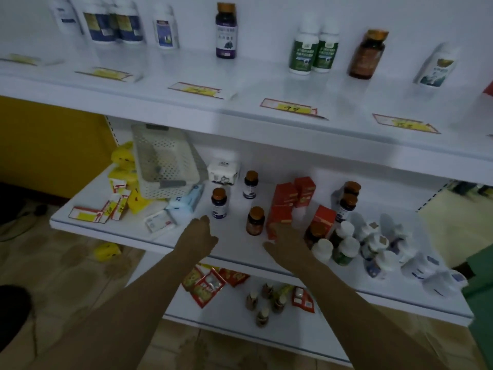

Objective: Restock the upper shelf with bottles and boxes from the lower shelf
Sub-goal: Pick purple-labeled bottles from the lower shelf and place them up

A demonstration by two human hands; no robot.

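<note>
The white upper shelf [240, 84] carries several bottles, among them a purple-labelled one [226, 32], two green-labelled white ones [313, 50] and an amber one [367, 54]. On the lower shelf [234, 244] stand small dark bottles with orange caps [219, 203], an amber bottle [255, 221] and red boxes [284, 206]. My left hand [198, 235] hovers over the lower shelf, fingers together, just short of the nearest dark bottle. My right hand [286, 240] reaches to the front red box; its fingertips touch or overlap the box's lower edge. Neither hand visibly holds anything.
A white perforated basket [165, 161] lies tilted at the lower shelf's left, over yellow packets and price tags. White and green bottles [346, 247] crowd the right end. Price labels [290, 108] line the upper shelf's front. A bottom shelf holds red sachets and small bottles [262, 303].
</note>
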